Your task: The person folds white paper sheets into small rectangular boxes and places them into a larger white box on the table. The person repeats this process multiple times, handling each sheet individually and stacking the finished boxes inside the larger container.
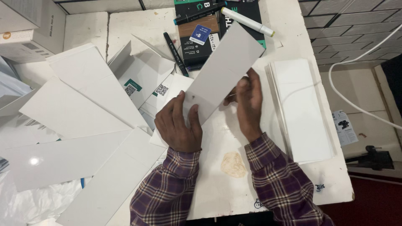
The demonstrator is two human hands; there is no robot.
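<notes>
Over white table (217, 184), both hands, left (178, 125), right (248, 104), grip tilted card strip (224, 73).

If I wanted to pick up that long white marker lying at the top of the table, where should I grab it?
Grip the white marker around the middle of its barrel, coming from above. It lies flat and slanted across a dark box, its long sides exposed, and a mid-barrel hold should keep it balanced.

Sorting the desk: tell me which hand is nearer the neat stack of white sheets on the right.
Right. The right hand grips the flat white card just beside the stack; the left hand holds the card's lower end, farther away.
</notes>
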